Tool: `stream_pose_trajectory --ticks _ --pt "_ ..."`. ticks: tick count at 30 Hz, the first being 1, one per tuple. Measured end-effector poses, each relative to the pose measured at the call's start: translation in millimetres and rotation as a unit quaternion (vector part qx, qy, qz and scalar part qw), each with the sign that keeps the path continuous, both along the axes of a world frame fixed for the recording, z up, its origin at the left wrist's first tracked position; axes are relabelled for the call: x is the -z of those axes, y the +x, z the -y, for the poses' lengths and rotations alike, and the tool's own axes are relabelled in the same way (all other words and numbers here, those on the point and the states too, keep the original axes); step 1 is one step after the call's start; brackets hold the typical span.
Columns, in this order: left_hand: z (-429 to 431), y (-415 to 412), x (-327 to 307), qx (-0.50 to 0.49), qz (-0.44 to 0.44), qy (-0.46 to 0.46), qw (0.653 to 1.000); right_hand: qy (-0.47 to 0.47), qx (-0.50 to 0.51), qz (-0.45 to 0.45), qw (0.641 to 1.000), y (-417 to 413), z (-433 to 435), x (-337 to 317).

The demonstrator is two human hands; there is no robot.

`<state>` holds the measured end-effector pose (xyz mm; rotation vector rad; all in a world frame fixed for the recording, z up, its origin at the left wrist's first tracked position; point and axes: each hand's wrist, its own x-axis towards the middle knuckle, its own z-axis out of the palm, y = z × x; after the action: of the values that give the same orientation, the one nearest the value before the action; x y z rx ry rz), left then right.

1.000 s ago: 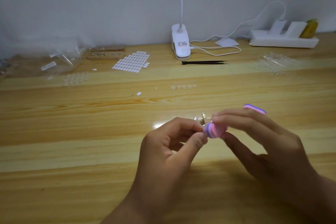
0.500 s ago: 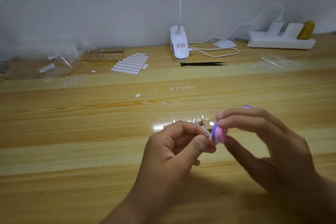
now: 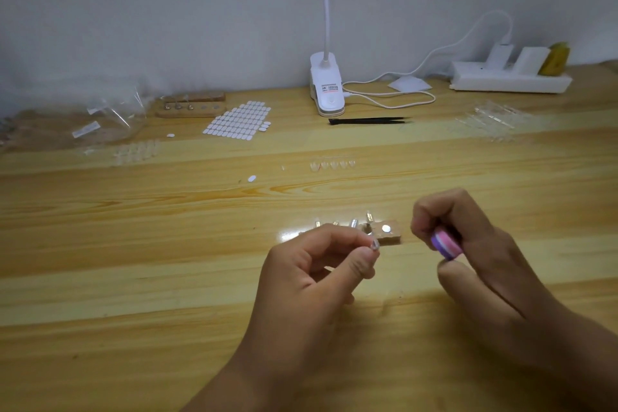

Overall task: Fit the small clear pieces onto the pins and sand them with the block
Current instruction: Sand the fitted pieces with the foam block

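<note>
My left hand (image 3: 321, 264) pinches a small pin with a clear piece (image 3: 374, 244) on its tip between thumb and forefinger. My right hand (image 3: 468, 244) grips a pink and purple sanding block (image 3: 446, 242), held a short gap to the right of the pin. Behind my left fingers lies a small wooden pin holder (image 3: 389, 236) with several upright pins carrying clear pieces (image 3: 354, 222). A row of loose clear pieces (image 3: 332, 164) lies farther back on the wooden table (image 3: 133, 261).
Along the back stand a white clip lamp (image 3: 327, 90), black tweezers (image 3: 368, 121), a white power strip (image 3: 508, 80), a sheet of white adhesive tabs (image 3: 239, 119), a second wooden holder (image 3: 190, 105), clear bags (image 3: 110, 117) and clear sprues (image 3: 495, 119).
The sanding block has pulled away from the pin to the right, opening a gap. My right hand has turned, so the block now points down. The left hand stays about where it was.
</note>
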<state>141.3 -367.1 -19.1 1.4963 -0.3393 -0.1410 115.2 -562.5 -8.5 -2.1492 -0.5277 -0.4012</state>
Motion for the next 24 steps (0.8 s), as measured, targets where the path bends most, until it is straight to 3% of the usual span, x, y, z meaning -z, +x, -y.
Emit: stream_pose_trajectory --ticks 6,11,16,24 --pt "-1.8 0.9 -1.6 -0.009 0.010 0.015 1.000 -0.068 0.021 0.032 0.997 12.5 6.4 -4.8" --pt "-5.0 3.6 -5.7 -0.044 0.020 0.024 0.999 -0.117 -0.128 -0.092 0.981 6.7 12.5 -7.9" --pt "-3.2 2.5 -3.3 -0.048 0.034 0.087 0.994 -0.205 -0.175 -0.071 0.960 -2.2 -10.3 2.2" --pt "-3.4 2.8 1.2 -0.047 0.048 0.112 0.991 -0.241 -0.121 0.020 0.963 -1.7 -19.6 10.2"
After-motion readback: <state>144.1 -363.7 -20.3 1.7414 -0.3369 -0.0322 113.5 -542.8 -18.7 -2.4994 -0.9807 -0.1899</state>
